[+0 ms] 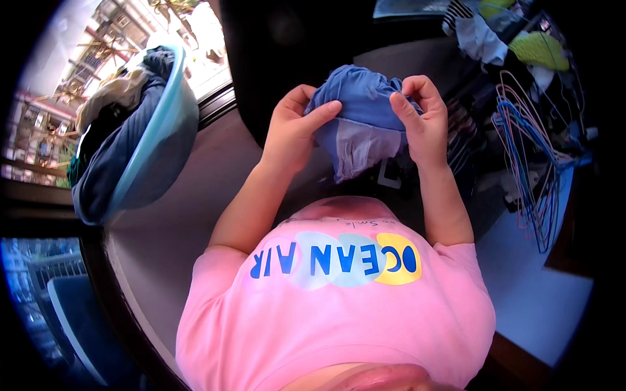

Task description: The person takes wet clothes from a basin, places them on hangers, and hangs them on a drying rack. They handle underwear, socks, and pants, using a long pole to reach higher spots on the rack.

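Between my two hands is a small blue cloth garment (pixel 362 95), bunched along its upper part. A paler, wrinkled panel hangs down below a seam across its middle. My left hand (pixel 293 124) grips the left edge, with the thumb lying over the front of the cloth. On the other side, my right hand (pixel 424 115) pinches the upper right edge between thumb and fingers. The garment is held up in front of my chest. Its back and the fingertips behind it are hidden.
At the left, a light-blue plastic basin (pixel 168 161) heaped with dark and cream clothes (pixel 117 93) stands by a bright opening. Several clothes hangers (pixel 530 166) hang at the right. Above them are socks (pixel 481 41) and a yellow-green item (pixel 540 51). Dark cloth hangs behind my right hand.
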Demonstrator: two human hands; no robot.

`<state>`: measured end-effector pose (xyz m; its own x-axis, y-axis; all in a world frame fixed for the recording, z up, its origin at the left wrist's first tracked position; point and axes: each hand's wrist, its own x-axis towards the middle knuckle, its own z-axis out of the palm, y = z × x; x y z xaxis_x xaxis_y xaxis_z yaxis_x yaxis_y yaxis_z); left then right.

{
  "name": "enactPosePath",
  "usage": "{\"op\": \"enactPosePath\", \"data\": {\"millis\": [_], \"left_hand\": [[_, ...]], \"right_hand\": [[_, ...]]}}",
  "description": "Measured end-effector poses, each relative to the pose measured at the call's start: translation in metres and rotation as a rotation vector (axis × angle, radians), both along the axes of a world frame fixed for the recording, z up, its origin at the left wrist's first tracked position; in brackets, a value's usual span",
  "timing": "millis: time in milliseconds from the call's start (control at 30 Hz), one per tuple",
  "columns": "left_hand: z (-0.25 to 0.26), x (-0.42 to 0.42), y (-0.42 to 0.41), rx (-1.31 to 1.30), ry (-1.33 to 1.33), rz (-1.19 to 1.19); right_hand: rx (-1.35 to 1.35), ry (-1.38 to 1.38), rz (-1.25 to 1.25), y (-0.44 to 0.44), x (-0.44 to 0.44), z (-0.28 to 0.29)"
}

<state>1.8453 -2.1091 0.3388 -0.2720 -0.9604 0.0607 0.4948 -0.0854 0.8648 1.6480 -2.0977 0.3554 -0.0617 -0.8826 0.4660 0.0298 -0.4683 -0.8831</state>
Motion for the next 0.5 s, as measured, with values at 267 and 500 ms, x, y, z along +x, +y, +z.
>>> {"op": "enactPosePath", "data": {"millis": [267, 500], "left_hand": [[-0.027, -0.061, -0.022, -0.013, -0.141, -0.284], [-0.036, -0.124, 0.004, -0.405, -0.382, -0.165]], "right_hand": [[-0.045, 0.271, -0.724, 0.092, -0.068, -0.032], [0.192, 0.640, -1.238, 0.168, -0.097, -0.075]]}}
